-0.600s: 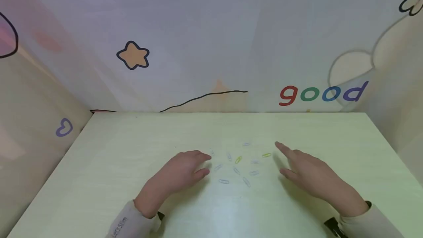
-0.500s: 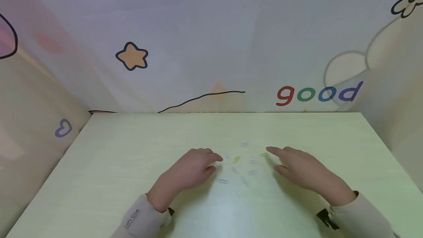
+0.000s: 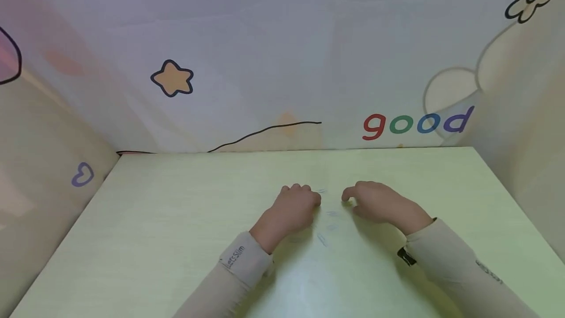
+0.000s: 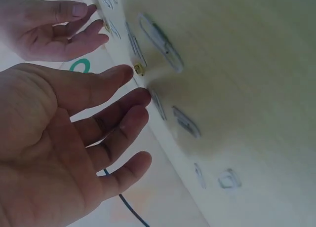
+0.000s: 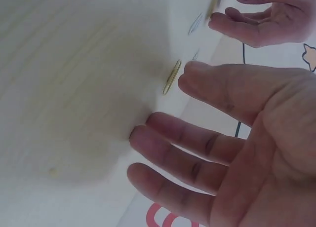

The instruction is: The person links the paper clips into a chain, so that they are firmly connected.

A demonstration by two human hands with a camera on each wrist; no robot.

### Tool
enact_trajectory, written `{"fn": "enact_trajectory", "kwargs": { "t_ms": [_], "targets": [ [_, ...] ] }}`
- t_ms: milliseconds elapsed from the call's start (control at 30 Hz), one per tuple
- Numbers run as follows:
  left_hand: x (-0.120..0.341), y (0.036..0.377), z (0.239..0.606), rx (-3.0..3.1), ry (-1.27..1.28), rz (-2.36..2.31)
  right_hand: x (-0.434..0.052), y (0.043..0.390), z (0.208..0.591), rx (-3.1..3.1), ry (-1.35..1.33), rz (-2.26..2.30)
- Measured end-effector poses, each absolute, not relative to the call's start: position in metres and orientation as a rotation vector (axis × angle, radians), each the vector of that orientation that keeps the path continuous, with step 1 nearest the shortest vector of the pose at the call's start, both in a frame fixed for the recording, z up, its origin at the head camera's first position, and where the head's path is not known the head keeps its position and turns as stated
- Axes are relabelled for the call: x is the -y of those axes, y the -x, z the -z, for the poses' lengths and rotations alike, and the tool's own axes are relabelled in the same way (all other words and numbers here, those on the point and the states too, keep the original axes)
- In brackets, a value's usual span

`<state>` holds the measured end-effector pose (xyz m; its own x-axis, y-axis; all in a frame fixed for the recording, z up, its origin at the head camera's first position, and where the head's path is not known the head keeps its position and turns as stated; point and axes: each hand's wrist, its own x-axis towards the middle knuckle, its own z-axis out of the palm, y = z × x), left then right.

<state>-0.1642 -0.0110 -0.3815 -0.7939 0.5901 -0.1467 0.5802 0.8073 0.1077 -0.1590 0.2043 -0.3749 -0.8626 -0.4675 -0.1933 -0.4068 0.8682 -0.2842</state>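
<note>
Several small paper clips [image 3: 331, 214], pale blue and yellow-green, lie scattered on the pale green table [image 3: 176, 220]. My left hand [image 3: 304, 199] rests at the left edge of the cluster, fingers loosely bent and tips on the tabletop. In the left wrist view its fingertips [image 4: 140, 96] touch down beside a yellow clip [image 4: 139, 68] and a blue clip [image 4: 160, 42]. My right hand [image 3: 356, 195] lies at the cluster's right edge, fingers relaxed. Its fingertips [image 5: 148, 123] press the table next to a yellow-green clip [image 5: 172, 76]. Neither hand holds anything. The hands hide some clips.
Printed panels wall in the table [image 3: 441, 185] at the back and both sides, with a star [image 3: 172, 78] and the word "good" [image 3: 417, 124] on the back one. Bare tabletop lies left, right and in front of the hands.
Both hands have slid inward toward each other and a little forward. The gap between them has narrowed over the clips, and several clips are now hidden or crowded together.
</note>
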Motion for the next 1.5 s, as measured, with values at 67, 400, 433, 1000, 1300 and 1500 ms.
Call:
{"fn": "enact_trajectory", "kwargs": {
  "t_ms": [67,400,433,1000,1300,1500],
  "targets": [
    [0.011,0.168,0.379,-2.810,-0.918,-0.078,-0.203,0.162,0.373,-2.785,0.673,0.344],
    [0.037,0.184,0.367,-2.726,-0.814,-0.192,-0.180,0.157,0.365,-2.791,0.694,0.312],
    [0.039,0.185,0.368,-2.713,-0.812,-0.213,-0.177,0.157,0.365,-2.789,0.712,0.302],
    [0.030,0.196,0.381,-2.744,-0.788,-0.206,-0.154,0.162,0.372,-2.822,0.727,0.153],
    [0.030,0.195,0.382,-2.714,-0.744,-0.206,-0.148,0.163,0.377,-2.827,0.778,0.064],
    [0.025,0.191,0.383,-2.698,-0.669,-0.128,-0.142,0.162,0.382,-2.798,0.772,0.002]
  ]
}}
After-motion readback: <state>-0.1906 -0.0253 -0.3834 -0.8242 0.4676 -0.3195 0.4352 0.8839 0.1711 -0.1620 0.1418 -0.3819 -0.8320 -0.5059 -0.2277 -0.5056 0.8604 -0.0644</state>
